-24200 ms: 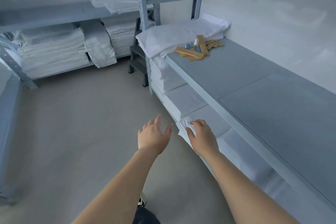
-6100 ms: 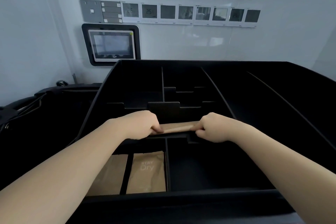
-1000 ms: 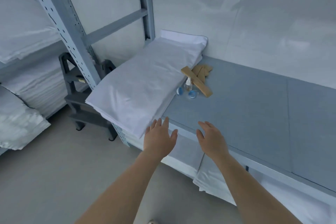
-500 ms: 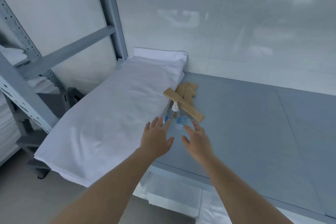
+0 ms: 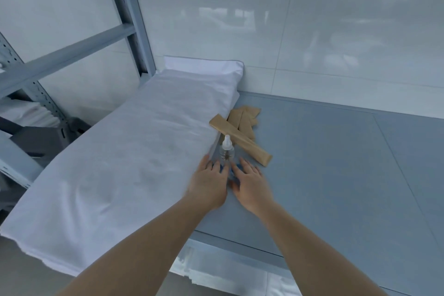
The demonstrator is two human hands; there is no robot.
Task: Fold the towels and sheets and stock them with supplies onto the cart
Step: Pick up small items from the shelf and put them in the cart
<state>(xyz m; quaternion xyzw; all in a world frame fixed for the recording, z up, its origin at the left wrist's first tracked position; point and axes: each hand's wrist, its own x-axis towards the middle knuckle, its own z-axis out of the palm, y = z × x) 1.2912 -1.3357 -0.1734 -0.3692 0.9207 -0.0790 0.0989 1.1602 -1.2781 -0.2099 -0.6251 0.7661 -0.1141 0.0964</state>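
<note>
A small clear bottle [image 5: 226, 151] with a white cap lies on the grey shelf top [image 5: 336, 163], beside a folded white sheet [image 5: 134, 158]. Blue-capped items peek out between my hands, mostly hidden by my fingers. Tan paper packets [image 5: 240, 138] lie crossed just beyond the bottle. My left hand [image 5: 208, 184] and my right hand [image 5: 251, 181] reach side by side with straight fingers, fingertips at the bottle's base. Neither hand grips anything.
A grey metal rack upright [image 5: 131, 17] stands at the left behind the sheet, with a dark step stool [image 5: 45, 139] below it. White folded linen [image 5: 216, 269] fills the shelf under the grey top. A glossy white wall [image 5: 312, 19] backs the shelf.
Both hands have moved forward over the grey top and come together at the bottle and blue-capped items. The view has drawn closer to the shelf.
</note>
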